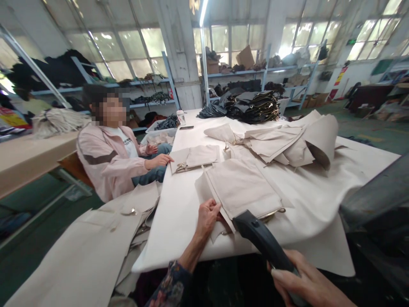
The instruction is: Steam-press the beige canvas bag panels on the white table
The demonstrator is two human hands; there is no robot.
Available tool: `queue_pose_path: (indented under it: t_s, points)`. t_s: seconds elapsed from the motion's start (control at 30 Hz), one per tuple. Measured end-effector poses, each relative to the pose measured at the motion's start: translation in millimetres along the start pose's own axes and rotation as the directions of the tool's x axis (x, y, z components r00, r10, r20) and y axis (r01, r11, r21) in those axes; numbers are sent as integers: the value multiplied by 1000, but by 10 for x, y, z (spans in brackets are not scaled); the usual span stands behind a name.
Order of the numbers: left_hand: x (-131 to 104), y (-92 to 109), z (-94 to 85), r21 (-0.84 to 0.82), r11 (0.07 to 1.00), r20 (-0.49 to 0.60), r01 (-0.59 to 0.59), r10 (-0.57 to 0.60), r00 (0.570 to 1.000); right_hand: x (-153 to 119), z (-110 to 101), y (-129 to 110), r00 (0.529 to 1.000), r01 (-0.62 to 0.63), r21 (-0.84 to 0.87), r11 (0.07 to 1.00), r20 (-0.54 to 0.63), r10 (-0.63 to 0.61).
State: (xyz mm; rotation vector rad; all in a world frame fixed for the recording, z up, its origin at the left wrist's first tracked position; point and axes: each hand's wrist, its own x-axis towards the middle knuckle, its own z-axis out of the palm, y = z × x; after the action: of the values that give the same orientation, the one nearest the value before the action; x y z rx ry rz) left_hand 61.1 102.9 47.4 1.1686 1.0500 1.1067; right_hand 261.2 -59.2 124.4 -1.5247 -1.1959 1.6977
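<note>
Your left hand (209,213) has its fingers pinched together at the near left edge of the flat beige bag (244,187), and that bag lies on the worktop (179,226), just to the right of this grip and reaching away from you. Your right hand (308,277) is wrapped around the handle of a black tool (266,238), so that grip is full. The tool is long, and it points from your right grip forward and to the left, with its front end at the near edge of the bag, but you cannot tell if it touches or sits just above. The left hand is the nearer one, right at the bag; the right hand is farther back, with the tool filling the gap. The bag looks almost square, so its long way is hard to tell. Its zipper (268,216) runs along the near side, ahead of your right grip and to its left.
</note>
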Motion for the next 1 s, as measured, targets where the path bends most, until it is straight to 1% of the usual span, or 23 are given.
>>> queue_pose_path:
  t_s: [0.07,0.17,0.3,0.43,0.5,0.6,0.67,0.77,0.83,0.93,1.0]
  points:
    - [18,5,-38,-78,997,27,24,-22,999,105,53,-15,1000,14,6,1000,23,-14]
    - [23,30,-98,-160,985,66,62,-52,996,219,97,-38,996,9,6,1000,92,-10]
    - [12,35,-144,-241,965,106,100,-76,991,351,143,-109,986,35,16,999,160,-38]
    - [16,23,-140,-240,966,91,92,-72,993,473,148,-167,982,134,70,988,127,-143]
    - [22,21,-130,-239,967,78,83,-66,995,467,104,-179,982,156,96,983,89,-164]
    - [33,26,-120,-248,965,76,82,-65,995,355,17,-178,990,135,92,987,39,-139]
    - [38,32,-118,-249,964,76,95,-78,994,262,-8,-157,993,102,70,992,49,-105]
    - [41,37,-124,-250,961,75,116,-100,992,203,54,-88,991,53,42,998,118,-58]
    - [40,37,-131,-248,962,78,117,-100,992,242,139,-48,990,49,49,998,128,-55]
    - [38,36,-134,-222,969,90,107,-89,992,378,241,-64,988,78,79,994,129,-88]
    - [35,23,-126,-186,977,110,108,-89,990,463,251,-121,986,114,97,989,112,-125]
